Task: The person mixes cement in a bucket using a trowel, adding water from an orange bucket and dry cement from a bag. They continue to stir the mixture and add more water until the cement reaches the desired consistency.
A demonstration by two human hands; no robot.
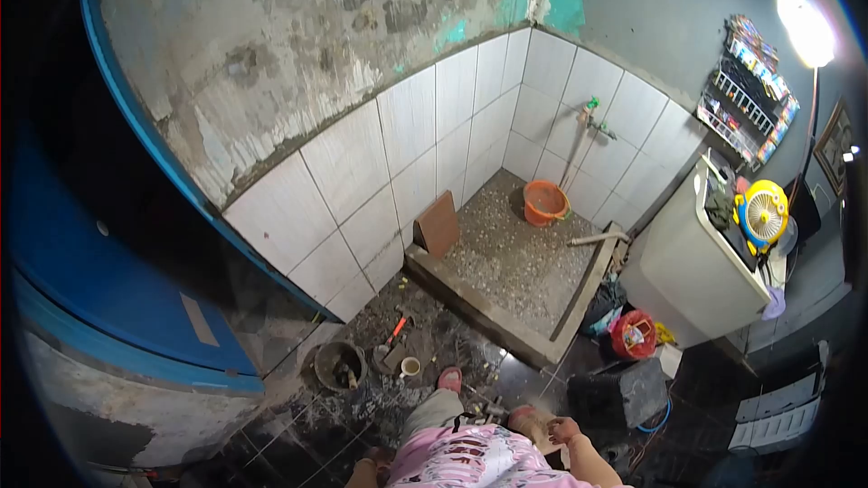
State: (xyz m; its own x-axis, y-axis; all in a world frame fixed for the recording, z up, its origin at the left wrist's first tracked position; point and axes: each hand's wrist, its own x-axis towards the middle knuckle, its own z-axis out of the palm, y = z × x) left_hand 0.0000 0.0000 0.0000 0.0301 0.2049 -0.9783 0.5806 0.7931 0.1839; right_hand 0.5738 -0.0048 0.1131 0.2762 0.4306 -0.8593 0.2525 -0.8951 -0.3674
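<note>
My right hand [565, 432] hangs by my right thigh, its fingers loosely apart and nothing visible in them. Low at the left side of my pink shirt is my left hand [380, 459], dark and partly hidden, so its fingers cannot be made out. On the dirty floor ahead of my feet stands a dark bucket [324, 363] with a handled tool in it. Beside the bucket lies a tool with an orange handle [398, 329], near a small pale cup [410, 367]. Neither hand touches these.
A raised concrete curb [488, 312] encloses a pebbled floor with an orange bucket [545, 205] under a tap [592, 107]. A reddish-brown tile [438, 224] leans on the wall. To the right are a dark box [619, 393], a red bin [633, 334] and a white cabinet [678, 262].
</note>
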